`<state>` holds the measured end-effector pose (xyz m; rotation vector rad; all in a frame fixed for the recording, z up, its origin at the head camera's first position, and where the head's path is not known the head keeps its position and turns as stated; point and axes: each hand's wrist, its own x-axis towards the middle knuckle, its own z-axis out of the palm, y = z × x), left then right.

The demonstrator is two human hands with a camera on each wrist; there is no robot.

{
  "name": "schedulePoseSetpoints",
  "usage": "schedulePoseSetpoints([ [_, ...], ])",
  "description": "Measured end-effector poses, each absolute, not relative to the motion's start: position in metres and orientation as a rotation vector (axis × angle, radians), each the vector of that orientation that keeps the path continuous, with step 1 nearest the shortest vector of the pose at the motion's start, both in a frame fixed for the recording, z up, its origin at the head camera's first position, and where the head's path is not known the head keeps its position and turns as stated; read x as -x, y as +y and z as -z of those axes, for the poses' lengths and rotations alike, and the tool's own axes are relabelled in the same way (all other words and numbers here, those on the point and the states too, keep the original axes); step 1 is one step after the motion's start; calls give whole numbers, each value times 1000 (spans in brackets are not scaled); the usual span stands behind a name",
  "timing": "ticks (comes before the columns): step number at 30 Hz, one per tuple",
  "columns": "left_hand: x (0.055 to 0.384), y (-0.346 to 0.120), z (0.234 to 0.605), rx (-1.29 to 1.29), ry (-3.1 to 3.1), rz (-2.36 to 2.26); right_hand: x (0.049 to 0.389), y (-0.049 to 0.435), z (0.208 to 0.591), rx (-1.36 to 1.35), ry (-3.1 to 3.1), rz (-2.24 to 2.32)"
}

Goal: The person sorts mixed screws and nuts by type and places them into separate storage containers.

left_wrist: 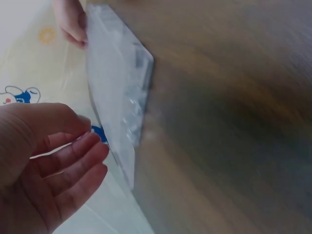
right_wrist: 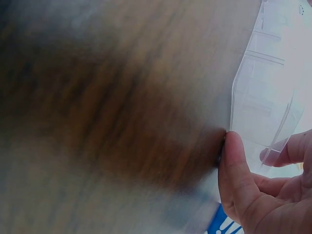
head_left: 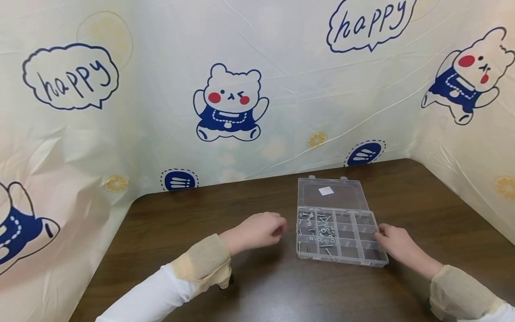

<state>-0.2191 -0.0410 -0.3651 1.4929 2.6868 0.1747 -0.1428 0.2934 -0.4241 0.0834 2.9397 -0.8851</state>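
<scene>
A clear plastic compartment box (head_left: 349, 252) lies on the table with its lid (head_left: 342, 197) folded back, away from me. Screws, nuts and washers (head_left: 326, 231) sit in its left compartments, while those on the right hold nothing. At the box's right edge, my right hand (head_left: 400, 246) pinches the side wall; in the right wrist view its fingers (right_wrist: 236, 161) lie along the outside. To the left of the box hovers my left hand (head_left: 259, 230), apart from it. Its fingers (left_wrist: 73, 170) are loosely curled with nothing between them.
A small white label (head_left: 326, 191) is on the lid. The dark wooden table (head_left: 265, 286) runs back to a printed curtain (head_left: 281, 89), which also hangs along the left and right sides.
</scene>
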Motion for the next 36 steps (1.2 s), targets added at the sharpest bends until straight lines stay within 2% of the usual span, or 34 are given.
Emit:
schedulePoseSetpoints([
  [4,221,-56,366,-1463,2726,-49,143,293,424,-77,2954,871],
  [21,243,-122,389,-1216,2823,-25,142,293,424,-60,2990,838],
  [28,250,-141,398,-1020,2833,-82,143,292,423,-66,2981,851],
  [36,246,-146,401,-678,2787,-314,142,293,425,-63,2996,820],
])
